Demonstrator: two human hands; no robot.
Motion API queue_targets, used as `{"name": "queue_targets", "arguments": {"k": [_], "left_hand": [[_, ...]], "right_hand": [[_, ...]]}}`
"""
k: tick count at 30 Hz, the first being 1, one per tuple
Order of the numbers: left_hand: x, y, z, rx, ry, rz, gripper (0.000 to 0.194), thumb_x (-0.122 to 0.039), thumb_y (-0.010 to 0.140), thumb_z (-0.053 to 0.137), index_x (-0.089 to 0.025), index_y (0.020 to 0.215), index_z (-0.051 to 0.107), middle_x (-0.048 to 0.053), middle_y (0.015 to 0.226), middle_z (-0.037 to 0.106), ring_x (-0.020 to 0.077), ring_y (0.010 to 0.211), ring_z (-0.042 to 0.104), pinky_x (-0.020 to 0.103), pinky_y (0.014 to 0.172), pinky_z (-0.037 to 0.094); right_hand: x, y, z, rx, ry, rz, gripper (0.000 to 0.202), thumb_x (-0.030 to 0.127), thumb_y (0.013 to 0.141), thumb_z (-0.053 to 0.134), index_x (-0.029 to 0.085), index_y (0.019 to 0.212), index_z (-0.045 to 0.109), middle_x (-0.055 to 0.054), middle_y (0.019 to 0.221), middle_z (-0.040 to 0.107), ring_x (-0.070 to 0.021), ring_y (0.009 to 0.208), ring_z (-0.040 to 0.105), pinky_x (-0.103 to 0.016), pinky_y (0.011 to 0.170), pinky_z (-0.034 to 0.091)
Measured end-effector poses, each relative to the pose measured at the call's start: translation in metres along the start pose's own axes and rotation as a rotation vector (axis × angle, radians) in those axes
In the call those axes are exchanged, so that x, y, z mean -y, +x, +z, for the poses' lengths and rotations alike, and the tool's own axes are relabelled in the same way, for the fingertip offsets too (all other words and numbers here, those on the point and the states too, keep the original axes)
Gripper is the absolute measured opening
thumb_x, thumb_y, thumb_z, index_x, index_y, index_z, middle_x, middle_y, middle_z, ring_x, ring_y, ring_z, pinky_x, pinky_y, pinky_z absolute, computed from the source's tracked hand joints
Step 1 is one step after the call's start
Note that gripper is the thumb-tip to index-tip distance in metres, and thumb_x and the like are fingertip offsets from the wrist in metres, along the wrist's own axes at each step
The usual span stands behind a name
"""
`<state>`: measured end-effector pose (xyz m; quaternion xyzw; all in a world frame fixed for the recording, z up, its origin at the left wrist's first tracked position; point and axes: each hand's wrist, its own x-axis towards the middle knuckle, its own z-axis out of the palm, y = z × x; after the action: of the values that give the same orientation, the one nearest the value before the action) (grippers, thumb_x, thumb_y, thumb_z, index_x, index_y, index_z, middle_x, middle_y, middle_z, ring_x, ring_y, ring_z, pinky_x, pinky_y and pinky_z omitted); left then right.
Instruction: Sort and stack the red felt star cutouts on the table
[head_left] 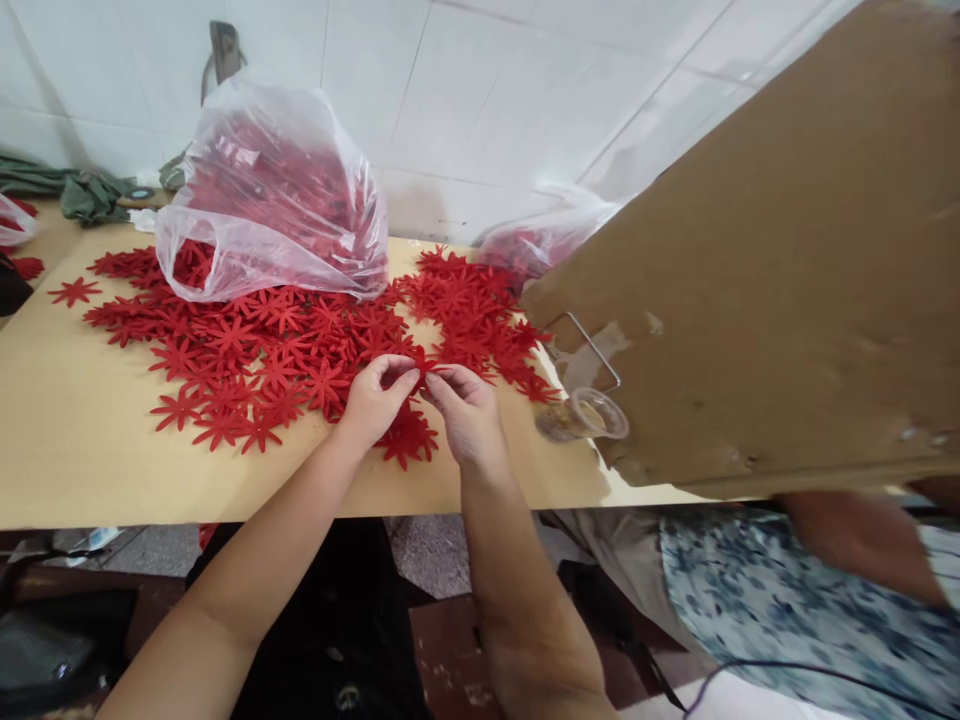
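Between the fingertips of both hands is a red fabric flower piece, partly hidden by the fingers. My left hand pinches its left side, thumb against forefinger. From the other side my right hand pinches it too. A loose heap of red flower cutouts with narrow pointed petals covers the table just beyond and left of my hands. A smaller cluster of them lies under and between my wrists.
A clear plastic bag full of red pieces stands on the heap near the tiled wall. A second bag sits farther right. A large brown board, a wire handle and a plastic cup are at right. Another person's patterned clothing shows lower right.
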<state>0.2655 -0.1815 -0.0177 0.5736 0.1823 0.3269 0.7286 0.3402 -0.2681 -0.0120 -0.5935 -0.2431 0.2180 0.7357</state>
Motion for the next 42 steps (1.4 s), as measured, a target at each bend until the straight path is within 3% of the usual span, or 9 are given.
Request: {"name": "queue_targets", "arguments": {"k": [5,11,17,20,24,29,32,35,42], "left_hand": [[-0.003,-0.008,-0.003,0.038,0.108,0.028,0.028,-0.027,0.072,0.061,-0.015,0.097,0.058,0.007,0.098,0.06,0.0139,0.086,0.056,0.029,0.081,0.045],[-0.012,-0.028,-0.007,0.091,0.637,0.282,0.031,-0.029,0.084,0.045,-0.015,0.108,0.059,0.011,0.103,0.057,0.019,0.099,0.054,0.036,0.092,0.042],[-0.016,-0.043,-0.012,0.216,0.979,0.348,0.048,-0.024,0.082,0.044,-0.013,0.128,0.043,0.015,0.121,0.048,0.0254,0.115,0.046,0.042,0.1,0.037],[-0.017,-0.048,-0.019,0.245,0.983,0.343,0.051,-0.024,0.081,0.046,-0.017,0.131,0.039,0.014,0.125,0.046,0.025,0.117,0.044,0.042,0.101,0.037],[-0.028,-0.054,-0.03,0.255,0.956,0.341,0.04,-0.025,0.083,0.043,-0.019,0.122,0.049,0.012,0.118,0.052,0.0224,0.112,0.049,0.04,0.098,0.04],[-0.039,-0.055,-0.039,0.205,0.9,0.357,0.032,-0.024,0.084,0.043,-0.019,0.114,0.055,0.01,0.111,0.056,0.019,0.106,0.052,0.035,0.094,0.042],[-0.036,-0.053,-0.04,0.18,0.868,0.344,0.031,-0.024,0.084,0.044,-0.018,0.111,0.057,0.01,0.109,0.056,0.0185,0.104,0.053,0.034,0.093,0.043],[-0.029,-0.052,-0.039,0.156,0.826,0.333,0.029,-0.023,0.084,0.045,-0.017,0.109,0.057,0.01,0.108,0.057,0.0185,0.103,0.054,0.035,0.092,0.043],[-0.018,-0.045,-0.044,0.076,0.65,0.255,0.026,-0.024,0.084,0.044,-0.018,0.104,0.06,0.009,0.105,0.059,0.0166,0.1,0.056,0.032,0.089,0.045]], "right_hand": [[0.005,-0.005,0.003,-0.031,-0.03,-0.055,0.019,0.034,0.061,0.069,0.019,0.066,0.058,0.003,0.064,0.057,-0.0093,0.061,0.051,-0.024,0.063,0.043],[0.007,-0.018,0.015,0.011,0.036,0.002,0.031,0.042,0.056,0.073,0.021,0.071,0.057,0.002,0.07,0.062,-0.0123,0.067,0.057,-0.027,0.069,0.046],[0.001,-0.02,0.011,0.079,0.027,0.026,0.029,0.041,0.058,0.073,0.02,0.075,0.062,0.0,0.074,0.066,-0.0136,0.073,0.06,-0.029,0.075,0.047],[0.0,-0.018,0.003,0.064,0.018,0.047,0.027,0.037,0.056,0.074,0.02,0.074,0.064,0.001,0.072,0.066,-0.013,0.069,0.059,-0.03,0.074,0.047],[0.004,-0.018,-0.006,0.042,0.152,0.157,0.029,0.038,0.051,0.078,0.021,0.069,0.062,0.004,0.067,0.064,-0.0108,0.06,0.057,-0.024,0.059,0.047],[0.007,-0.018,-0.004,0.152,0.299,0.271,0.029,0.041,0.055,0.076,0.023,0.07,0.06,0.004,0.069,0.065,-0.0126,0.062,0.059,-0.026,0.058,0.049],[0.005,-0.017,-0.001,0.202,0.364,0.329,0.029,0.045,0.059,0.072,0.024,0.076,0.062,0.004,0.074,0.067,-0.0134,0.065,0.061,-0.027,0.058,0.049],[0.002,-0.015,0.001,0.222,0.367,0.35,0.023,0.037,0.06,0.072,0.023,0.074,0.062,0.004,0.074,0.067,-0.0132,0.067,0.061,-0.027,0.059,0.049],[-0.005,-0.009,-0.001,0.125,0.351,0.362,0.025,0.026,0.05,0.08,0.021,0.068,0.063,0.005,0.067,0.066,-0.0092,0.061,0.059,-0.023,0.06,0.048]]}}
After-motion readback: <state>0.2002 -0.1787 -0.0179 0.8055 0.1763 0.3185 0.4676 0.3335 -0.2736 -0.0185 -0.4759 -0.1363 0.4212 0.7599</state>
